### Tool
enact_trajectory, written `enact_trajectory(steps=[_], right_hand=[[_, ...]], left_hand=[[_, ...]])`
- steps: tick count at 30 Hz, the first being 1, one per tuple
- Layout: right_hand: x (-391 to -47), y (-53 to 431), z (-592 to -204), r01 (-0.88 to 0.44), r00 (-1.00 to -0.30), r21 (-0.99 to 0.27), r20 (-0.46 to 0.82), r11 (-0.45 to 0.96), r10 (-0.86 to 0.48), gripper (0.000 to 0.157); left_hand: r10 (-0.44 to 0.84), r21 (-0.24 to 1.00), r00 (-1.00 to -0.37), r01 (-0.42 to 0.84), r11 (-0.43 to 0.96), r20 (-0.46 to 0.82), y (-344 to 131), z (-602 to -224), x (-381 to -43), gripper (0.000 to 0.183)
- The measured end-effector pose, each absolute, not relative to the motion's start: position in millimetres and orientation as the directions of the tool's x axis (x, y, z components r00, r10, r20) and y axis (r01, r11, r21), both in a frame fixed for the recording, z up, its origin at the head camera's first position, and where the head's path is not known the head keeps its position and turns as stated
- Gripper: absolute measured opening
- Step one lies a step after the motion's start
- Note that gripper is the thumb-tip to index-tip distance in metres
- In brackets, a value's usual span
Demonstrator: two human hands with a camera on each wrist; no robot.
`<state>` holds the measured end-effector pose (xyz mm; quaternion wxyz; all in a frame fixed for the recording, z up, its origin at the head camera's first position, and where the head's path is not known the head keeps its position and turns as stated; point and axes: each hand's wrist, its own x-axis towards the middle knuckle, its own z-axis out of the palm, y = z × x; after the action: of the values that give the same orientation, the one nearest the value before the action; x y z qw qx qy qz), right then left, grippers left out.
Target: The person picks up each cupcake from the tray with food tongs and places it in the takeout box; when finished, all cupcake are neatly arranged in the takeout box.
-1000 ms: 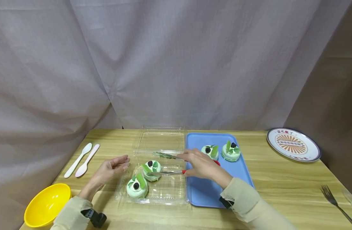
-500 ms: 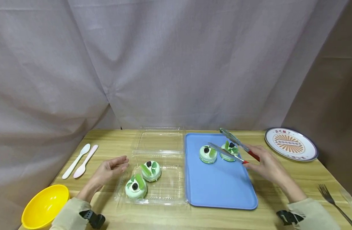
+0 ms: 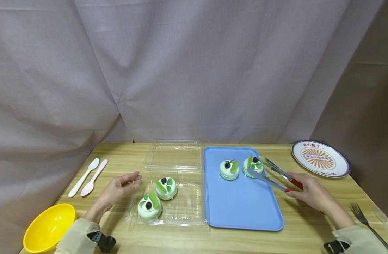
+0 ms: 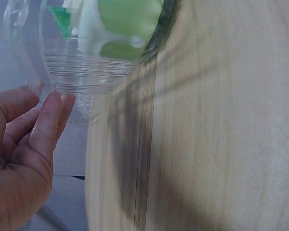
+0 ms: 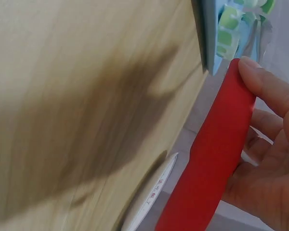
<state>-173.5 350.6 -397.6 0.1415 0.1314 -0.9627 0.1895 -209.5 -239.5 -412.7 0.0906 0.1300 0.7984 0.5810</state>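
Note:
My left hand (image 3: 120, 188) pinches the left rim of a hinged clear plastic box (image 3: 187, 204), whose lid lies open behind it. Two small pale-green cakes, a front one (image 3: 149, 207) and a rear one (image 3: 166, 188), sit in the box's left half, topped with a dark berry and green leaves. My right hand (image 3: 312, 192) grips metal tongs with red handles (image 5: 212, 149). Their spread tips stand around the right-hand cake (image 3: 252, 167) on the blue tray (image 3: 241, 208). Another such cake (image 3: 229, 170) sits just left of it on the tray.
Two plastic spoons, one white (image 3: 83, 178) and one pink (image 3: 93, 178), lie at the left above a yellow bowl (image 3: 49, 227). A patterned plate (image 3: 320, 158) stands at the back right, with a fork (image 3: 365, 218) nearer the front. A grey curtain (image 3: 194, 70) closes off the back.
My right hand has swung from over the plastic box to the tray's right side, bringing the tongs' tips to the right-hand cake. The left hand has stayed at the box's rim.

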Motion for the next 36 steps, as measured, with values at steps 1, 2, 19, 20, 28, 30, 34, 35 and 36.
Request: enact_trajectory(steps=[1, 2, 19, 20, 28, 30, 34, 35, 36], right_hand=[[-174.2, 350.0, -398.4, -0.311, -0.926, -0.331, 0.316, 0.891, -0.206, 0.061], [-175.1, 349.4, -399.1, -0.315, -0.926, -0.330, 0.314, 0.890, -0.211, 0.061], [-181.5, 348.2, -403.4, -0.300, -0.941, -0.334, 0.259, 0.894, -0.219, 0.057], [-180.9, 348.3, -403.5, -0.303, -0.940, -0.334, 0.262, 0.892, -0.221, 0.057], [-172.1, 354.6, -405.0, -0.318, -0.926, -0.384, 0.324, 0.867, -0.196, 0.057], [-169.6, 356.7, -404.3, -0.328, -0.919, -0.400, 0.344, 0.855, -0.192, 0.057], [-163.9, 357.4, -399.1, -0.340, -0.913, -0.427, 0.365, 0.838, -0.184, 0.057], [-162.2, 356.3, -396.8, -0.337, -0.913, -0.431, 0.366, 0.837, -0.180, 0.057], [-160.7, 354.9, -393.9, -0.329, -0.917, -0.437, 0.358, 0.837, -0.173, 0.057]], left_hand=[[0.315, 0.951, -0.949, 0.105, 0.291, 0.008, -239.5, -412.6, -209.6, 0.055], [0.318, 0.950, -0.948, 0.110, 0.292, 0.012, -239.4, -412.8, -209.6, 0.055], [0.319, 0.957, -0.948, 0.103, 0.271, 0.012, -241.6, -414.5, -211.0, 0.056], [0.318, 0.956, -0.948, 0.103, 0.274, 0.011, -241.6, -414.6, -211.1, 0.056], [0.336, 0.954, -0.941, 0.126, 0.271, 0.029, -240.4, -414.2, -210.2, 0.056], [0.337, 0.955, -0.941, 0.125, 0.268, 0.028, -240.4, -414.2, -210.2, 0.056], [0.329, 0.954, -0.944, 0.120, 0.276, 0.023, -241.1, -414.5, -210.7, 0.056], [0.328, 0.954, -0.944, 0.117, 0.277, 0.020, -241.3, -414.3, -210.7, 0.056], [0.326, 0.953, -0.945, 0.116, 0.279, 0.020, -241.5, -414.4, -211.0, 0.056]])
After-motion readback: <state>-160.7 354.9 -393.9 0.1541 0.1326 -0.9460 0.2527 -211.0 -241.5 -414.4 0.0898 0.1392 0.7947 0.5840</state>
